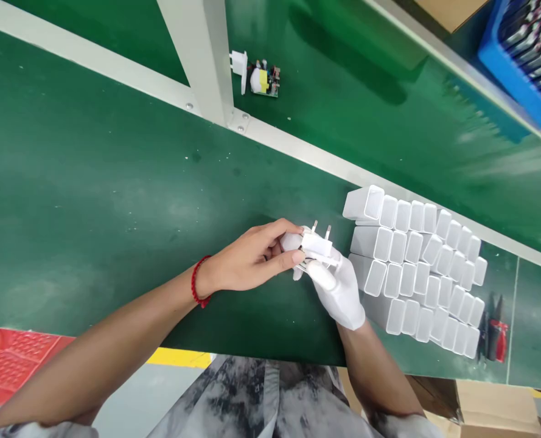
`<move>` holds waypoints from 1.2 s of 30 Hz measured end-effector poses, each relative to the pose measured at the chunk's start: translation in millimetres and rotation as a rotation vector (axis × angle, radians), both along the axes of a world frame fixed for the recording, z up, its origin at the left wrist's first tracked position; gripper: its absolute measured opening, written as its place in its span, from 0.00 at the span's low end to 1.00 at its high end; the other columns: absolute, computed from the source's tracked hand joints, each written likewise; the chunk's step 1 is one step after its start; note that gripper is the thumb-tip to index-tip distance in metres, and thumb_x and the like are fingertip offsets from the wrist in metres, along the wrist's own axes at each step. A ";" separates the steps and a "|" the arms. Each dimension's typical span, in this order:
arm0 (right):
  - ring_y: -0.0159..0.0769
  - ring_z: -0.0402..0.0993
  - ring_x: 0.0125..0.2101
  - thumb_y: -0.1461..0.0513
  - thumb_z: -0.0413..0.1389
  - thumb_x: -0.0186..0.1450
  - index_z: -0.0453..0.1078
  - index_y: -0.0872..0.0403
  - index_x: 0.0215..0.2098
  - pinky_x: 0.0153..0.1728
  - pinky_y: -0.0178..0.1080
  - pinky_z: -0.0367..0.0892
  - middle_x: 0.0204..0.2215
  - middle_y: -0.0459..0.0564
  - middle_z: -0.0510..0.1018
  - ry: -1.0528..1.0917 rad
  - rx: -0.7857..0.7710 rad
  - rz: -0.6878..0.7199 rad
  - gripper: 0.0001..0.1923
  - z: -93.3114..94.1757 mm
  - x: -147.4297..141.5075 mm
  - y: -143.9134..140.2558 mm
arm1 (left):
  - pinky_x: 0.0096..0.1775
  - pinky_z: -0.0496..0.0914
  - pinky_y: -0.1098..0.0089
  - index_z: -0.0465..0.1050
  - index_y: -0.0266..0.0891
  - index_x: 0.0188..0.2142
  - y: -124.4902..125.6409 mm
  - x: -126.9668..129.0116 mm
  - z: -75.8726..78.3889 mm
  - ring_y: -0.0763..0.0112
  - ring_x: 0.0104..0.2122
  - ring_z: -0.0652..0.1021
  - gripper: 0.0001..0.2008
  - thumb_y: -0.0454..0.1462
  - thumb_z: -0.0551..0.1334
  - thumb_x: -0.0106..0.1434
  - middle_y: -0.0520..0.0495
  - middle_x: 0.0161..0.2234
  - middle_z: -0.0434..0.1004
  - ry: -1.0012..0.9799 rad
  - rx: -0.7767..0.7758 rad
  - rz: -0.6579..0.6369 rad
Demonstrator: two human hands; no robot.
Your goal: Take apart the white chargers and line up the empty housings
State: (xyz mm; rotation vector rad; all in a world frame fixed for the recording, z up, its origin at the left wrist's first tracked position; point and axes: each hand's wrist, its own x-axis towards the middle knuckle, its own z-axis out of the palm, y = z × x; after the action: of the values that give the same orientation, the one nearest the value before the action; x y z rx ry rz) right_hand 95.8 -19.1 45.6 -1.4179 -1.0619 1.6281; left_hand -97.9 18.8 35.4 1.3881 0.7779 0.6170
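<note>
Together, bare left hand [247, 258] and gloved right hand [338, 289] clamp white plug [316, 244] beside stacked white shells [416, 267]; best kept square, pins up, grip firm.

On the table [92, 182], near its front edge, the left hand [252, 258] and the right hand [338, 292] meet around a plug piece [316, 244], whose two pins point away from the person. Just right of the hands, rows of open casings [416, 267] lie side by side on the table, touching one another. Right of those rows lies a pair of cutters [496, 334]. Behind the hands, beyond a frame rail [297, 149], a circuit board with a plug [258, 78] lies on the belt [366, 103]. A bin [516, 67] stands at far right behind, and a tray [5, 365] lies below the table's front edge at left.
</note>
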 end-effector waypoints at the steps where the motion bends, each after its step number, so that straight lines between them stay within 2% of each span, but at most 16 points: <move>1: 0.40 0.77 0.35 0.52 0.66 0.57 0.74 0.46 0.53 0.41 0.47 0.74 0.39 0.48 0.82 0.009 -0.004 -0.022 0.25 -2.1 -0.3 -1.5 | 0.29 0.69 0.72 0.64 0.38 0.52 -1.1 0.2 -1.6 0.73 0.30 0.75 0.20 0.48 0.57 0.68 0.44 0.41 0.74 -0.001 0.067 0.018; 4: 0.44 0.78 0.41 0.52 0.67 0.56 0.75 0.44 0.51 0.47 0.49 0.73 0.45 0.48 0.81 0.111 -0.011 -0.100 0.25 -10.1 -0.2 -5.2 | 0.30 0.68 0.72 0.65 0.38 0.53 -4.5 1.4 -5.4 0.74 0.29 0.73 0.19 0.47 0.56 0.69 0.44 0.41 0.74 0.046 0.248 0.055; 7: 0.46 0.78 0.42 0.51 0.66 0.55 0.78 0.46 0.48 0.49 0.51 0.72 0.43 0.50 0.82 0.203 -0.018 -0.146 0.23 -15.1 0.8 -5.0 | 0.30 0.67 0.72 0.66 0.38 0.54 -6.1 2.2 -7.3 0.72 0.28 0.73 0.19 0.46 0.56 0.69 0.45 0.37 0.73 0.088 0.340 0.068; 11: 0.47 0.77 0.47 0.54 0.66 0.57 0.76 0.47 0.50 0.54 0.54 0.69 0.46 0.49 0.81 0.238 -0.038 -0.088 0.23 -13.4 2.8 -0.7 | 0.31 0.69 0.72 0.67 0.37 0.53 -4.9 3.0 -7.6 0.72 0.30 0.74 0.19 0.47 0.56 0.69 0.42 0.43 0.75 0.080 0.279 0.105; 13: 0.48 0.76 0.48 0.54 0.66 0.57 0.76 0.49 0.50 0.54 0.55 0.69 0.47 0.50 0.81 0.238 -0.060 -0.054 0.22 -11.2 3.4 0.0 | 0.31 0.69 0.73 0.67 0.38 0.53 -4.4 3.0 -7.5 0.72 0.31 0.75 0.19 0.47 0.56 0.69 0.42 0.45 0.75 0.079 0.243 0.096; 16: 0.47 0.78 0.46 0.55 0.66 0.57 0.77 0.48 0.48 0.49 0.53 0.73 0.45 0.50 0.82 0.245 -0.069 -0.066 0.20 -9.6 2.3 -1.7 | 0.30 0.68 0.73 0.67 0.38 0.54 -5.5 2.3 -7.8 0.73 0.29 0.74 0.19 0.47 0.56 0.70 0.44 0.41 0.75 0.103 0.297 0.079; 20: 0.47 0.79 0.43 0.56 0.69 0.54 0.76 0.48 0.50 0.45 0.51 0.76 0.42 0.51 0.83 0.229 -0.072 -0.118 0.26 -11.3 -2.5 -4.0 | 0.29 0.66 0.72 0.69 0.38 0.53 -8.6 2.3 -8.1 0.74 0.26 0.72 0.19 0.47 0.56 0.70 0.46 0.35 0.73 0.112 0.381 0.116; 23: 0.45 0.80 0.40 0.54 0.68 0.56 0.78 0.49 0.46 0.44 0.51 0.77 0.38 0.50 0.83 0.223 -0.032 -0.108 0.20 -13.2 -3.8 -1.8 | 0.28 0.66 0.74 0.70 0.38 0.52 -8.7 3.5 -7.5 0.76 0.25 0.71 0.18 0.46 0.56 0.70 0.45 0.39 0.76 0.098 0.302 0.158; 26: 0.43 0.79 0.42 0.55 0.64 0.61 0.78 0.47 0.46 0.47 0.51 0.75 0.41 0.48 0.82 0.219 0.013 -0.042 0.16 -13.3 -1.2 1.2 | 0.29 0.67 0.74 0.71 0.38 0.53 -6.6 4.2 -5.9 0.76 0.27 0.72 0.19 0.46 0.56 0.70 0.45 0.42 0.77 0.108 0.258 0.162; 29: 0.43 0.79 0.42 0.54 0.63 0.62 0.77 0.49 0.45 0.46 0.51 0.76 0.40 0.49 0.82 0.219 -0.011 0.011 0.15 -12.0 0.2 1.8 | 0.30 0.66 0.73 0.71 0.38 0.54 -5.2 3.7 -4.1 0.74 0.28 0.72 0.20 0.48 0.54 0.71 0.46 0.37 0.76 0.153 0.324 0.147; 33: 0.38 0.79 0.31 0.54 0.62 0.62 0.78 0.50 0.43 0.38 0.47 0.78 0.34 0.49 0.82 0.213 0.002 0.015 0.13 -13.0 -5.2 1.1 | 0.30 0.65 0.73 0.71 0.37 0.54 -5.7 3.4 -1.9 0.72 0.29 0.73 0.21 0.47 0.52 0.71 0.47 0.32 0.75 0.190 0.397 0.138; 36: 0.38 0.79 0.32 0.51 0.61 0.63 0.77 0.49 0.46 0.38 0.47 0.78 0.36 0.49 0.82 0.187 0.004 0.021 0.16 -13.4 -6.9 2.8 | 0.29 0.64 0.75 0.74 0.37 0.50 -5.8 4.9 0.8 0.74 0.28 0.73 0.19 0.46 0.54 0.71 0.48 0.31 0.75 0.177 0.367 0.161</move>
State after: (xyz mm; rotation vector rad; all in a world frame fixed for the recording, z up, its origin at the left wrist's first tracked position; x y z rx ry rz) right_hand 88.9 -16.3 32.2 -1.2279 -0.9740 1.7356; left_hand -93.0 13.0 36.2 1.7442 0.9575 0.7989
